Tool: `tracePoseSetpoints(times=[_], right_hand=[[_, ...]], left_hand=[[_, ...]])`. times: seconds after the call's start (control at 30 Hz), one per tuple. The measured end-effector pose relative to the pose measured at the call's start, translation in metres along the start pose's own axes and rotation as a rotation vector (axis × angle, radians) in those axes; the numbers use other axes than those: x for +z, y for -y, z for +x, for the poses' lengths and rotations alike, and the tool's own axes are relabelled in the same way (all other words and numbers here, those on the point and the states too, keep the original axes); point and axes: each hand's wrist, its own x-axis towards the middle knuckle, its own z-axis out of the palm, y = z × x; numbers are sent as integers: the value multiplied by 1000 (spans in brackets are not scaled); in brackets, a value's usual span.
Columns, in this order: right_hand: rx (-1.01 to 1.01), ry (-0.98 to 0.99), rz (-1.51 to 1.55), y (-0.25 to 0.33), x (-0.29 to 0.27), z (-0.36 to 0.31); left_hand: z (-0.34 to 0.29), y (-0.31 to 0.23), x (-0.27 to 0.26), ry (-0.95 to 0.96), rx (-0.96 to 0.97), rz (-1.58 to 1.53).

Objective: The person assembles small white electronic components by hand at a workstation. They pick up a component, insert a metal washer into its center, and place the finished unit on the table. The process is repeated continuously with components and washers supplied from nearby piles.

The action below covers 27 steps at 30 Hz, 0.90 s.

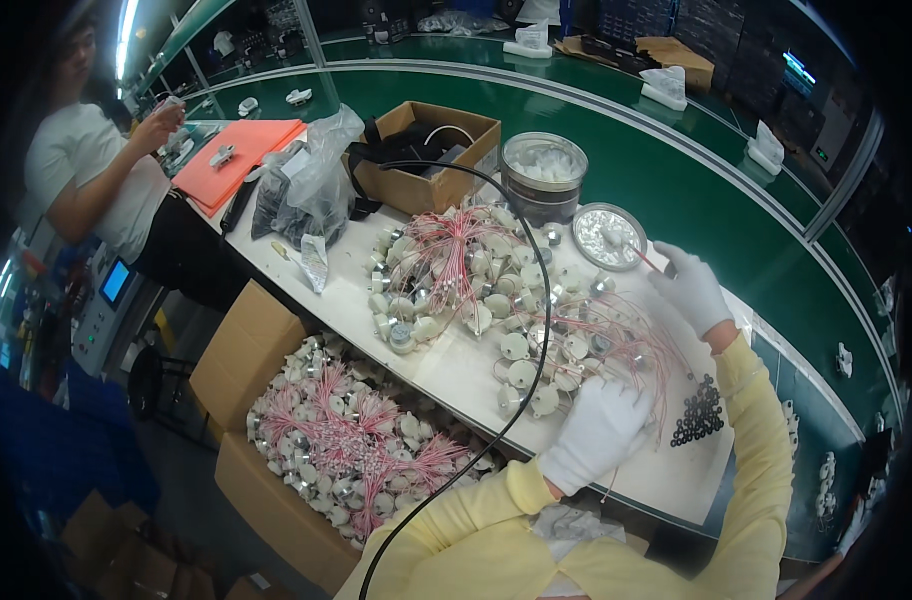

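Note:
My right hand (691,288), in a white glove, pinches a thin reddish stick-like tool (644,257). Its far end reaches into a shallow round metal lid (579,240) holding a whitish, shiny paste (606,238). My left hand (598,432), also gloved, rests at the near edge of a spread of small round white-and-metal parts (521,373) with pink-and-white wires (616,325). Its fingers curl downward, and whatever they hold is hidden. A denser heap of the same wired parts (401,335) lies farther left. Small black rings (698,412) are gathered right of my left hand.
A round tin (544,172) stands behind the lid, beside an open cardboard box (481,140). Clear plastic bags (311,185) lie farther left. Below the table, a carton (246,340) is full of wired parts. A black cable (548,300) arches across; another person (101,165) stands left.

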Motion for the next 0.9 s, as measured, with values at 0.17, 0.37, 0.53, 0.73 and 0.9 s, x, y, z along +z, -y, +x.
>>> tracePoseSetpoints(times=[0.17,0.37,0.53,0.73,0.9], right_hand=[[43,-123,624,-19,11,29],[139,-250,845,8,18,64],[45,-402,430,-10,29,88],[177,-208,458,-18,24,93],[88,-167,465,-25,22,88]], left_hand=[[2,0,1,52,3,-17],[7,3,-6,50,29,38],[14,0,-4,102,32,47],[13,-1,-3,95,45,60],[13,0,-4,104,41,45]])
